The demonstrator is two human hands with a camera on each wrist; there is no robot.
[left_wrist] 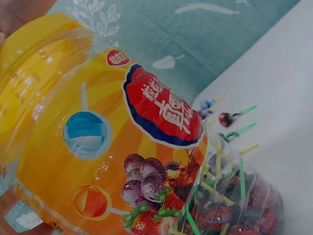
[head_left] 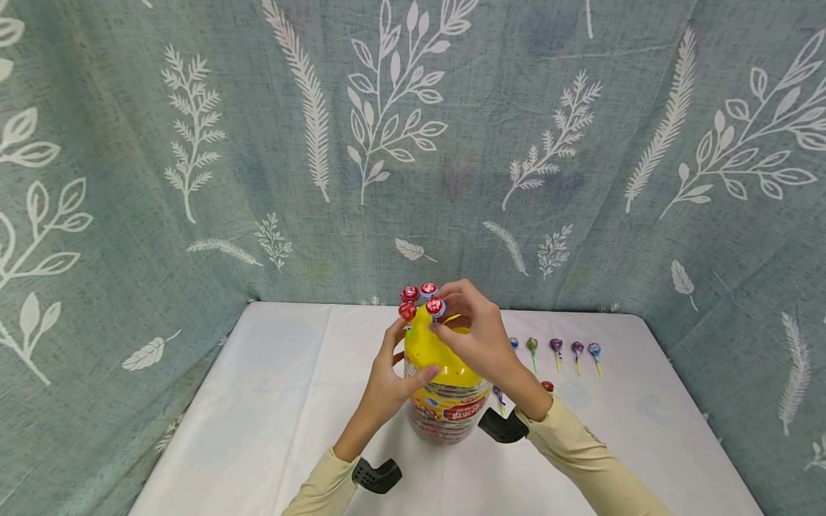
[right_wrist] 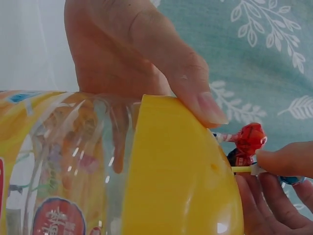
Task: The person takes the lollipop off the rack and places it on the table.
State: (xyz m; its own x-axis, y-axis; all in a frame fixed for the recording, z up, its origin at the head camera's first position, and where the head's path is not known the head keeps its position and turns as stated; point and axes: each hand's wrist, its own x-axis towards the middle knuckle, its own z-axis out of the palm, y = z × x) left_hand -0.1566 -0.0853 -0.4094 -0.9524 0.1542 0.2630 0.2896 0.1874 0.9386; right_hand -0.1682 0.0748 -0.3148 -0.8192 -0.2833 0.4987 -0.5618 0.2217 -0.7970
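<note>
Yellow-lidded, clear plastic round jar [head_left: 448, 412]: stiff, slippery, we guess; left hand [head_left: 391, 380] clasps it, right hand [head_left: 479, 337] pinches a red-blue ball lollipop [head_left: 435, 307], likely light; we'd hold its yellow stick [right_wrist: 241, 169].

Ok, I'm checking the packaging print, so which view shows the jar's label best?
The left wrist view: the label fills much of the frame, its printed grapes and strawberries clear. The head view shows it small on the jar; the right wrist view catches only part, toward the left.
</note>
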